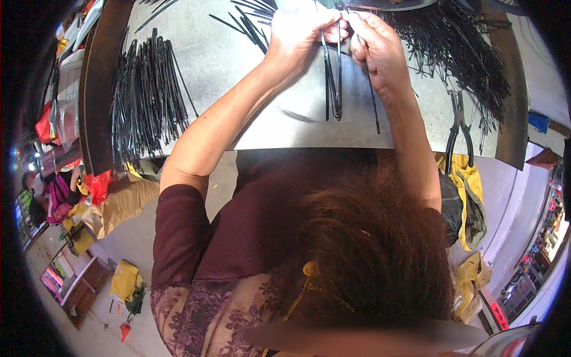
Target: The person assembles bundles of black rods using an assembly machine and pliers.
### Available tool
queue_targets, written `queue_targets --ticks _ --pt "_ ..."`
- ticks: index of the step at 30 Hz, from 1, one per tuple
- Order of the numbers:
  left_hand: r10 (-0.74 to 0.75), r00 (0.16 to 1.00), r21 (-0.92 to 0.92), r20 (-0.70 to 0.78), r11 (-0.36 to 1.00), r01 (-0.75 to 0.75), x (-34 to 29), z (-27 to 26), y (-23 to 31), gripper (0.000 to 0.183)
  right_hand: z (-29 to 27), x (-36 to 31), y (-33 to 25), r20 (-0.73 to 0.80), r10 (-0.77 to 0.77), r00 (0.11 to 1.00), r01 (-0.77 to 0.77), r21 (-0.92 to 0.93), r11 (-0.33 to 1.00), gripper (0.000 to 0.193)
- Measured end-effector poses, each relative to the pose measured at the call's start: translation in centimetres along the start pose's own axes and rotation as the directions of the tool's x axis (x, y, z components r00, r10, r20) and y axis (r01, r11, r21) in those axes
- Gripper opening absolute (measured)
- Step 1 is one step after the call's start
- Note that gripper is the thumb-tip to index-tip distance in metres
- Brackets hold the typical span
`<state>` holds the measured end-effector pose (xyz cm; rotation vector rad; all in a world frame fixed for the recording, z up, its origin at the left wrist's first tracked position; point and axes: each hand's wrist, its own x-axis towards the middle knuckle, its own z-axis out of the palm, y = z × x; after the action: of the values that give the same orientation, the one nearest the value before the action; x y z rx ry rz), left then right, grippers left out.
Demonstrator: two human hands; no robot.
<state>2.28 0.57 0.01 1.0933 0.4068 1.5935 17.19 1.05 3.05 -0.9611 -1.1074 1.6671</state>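
Note:
At the far side of the grey table my left hand [302,30] is closed, its thumb and fingers pinching thin, glossy black strips [338,89]. Their lower ends hang toward me, two of them close together with a rounded end at the bottom. Close by on the right, my right hand [380,52] is closed on a single thin black strip [375,104], which points down past the palm. Both hands' fingertips nearly meet near the top edge of the view. What exactly joins the strips there is too small to tell.
A neat bundle of black strips [151,89] lies on the table's left, more strips [244,27] behind my left wrist. A tangled heap of thin black pieces [458,47] covers the right side. Pliers with black handles [459,128] rest near the table's right front edge.

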Motion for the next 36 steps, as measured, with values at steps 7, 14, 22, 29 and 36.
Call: queue_targets --ticks 7,14,22,29,36 --pt "-0.351 0.912 -0.065 -0.211 0.936 0.346 -0.3 0.1 0.9 0.012 -1.5 0.0 0.3 0.104 0.029 0.994 -0.029 -0.003 1.000 0.021" --pt "-0.023 0.997 0.072 0.078 0.997 0.017 0.2 -0.6 0.0 0.011 -1.9 0.3 0.5 0.135 0.045 0.990 -0.038 -0.053 0.998 0.022" --pt "-0.324 0.908 -0.099 -0.265 0.946 0.309 -0.5 0.6 1.6 0.010 -1.1 -0.2 -0.1 0.127 0.048 0.991 -0.050 0.011 0.999 0.022" --pt "-0.224 0.969 -0.004 -0.102 0.975 0.224 -0.2 -0.2 0.8 0.011 -1.5 0.1 -0.2 0.143 0.097 0.985 -0.093 -0.036 0.995 0.022" --pt "-0.047 0.997 0.043 0.062 0.998 0.045 0.3 -0.5 0.4 0.010 -1.7 0.3 0.5 0.121 0.052 0.991 -0.044 -0.063 0.997 0.022"
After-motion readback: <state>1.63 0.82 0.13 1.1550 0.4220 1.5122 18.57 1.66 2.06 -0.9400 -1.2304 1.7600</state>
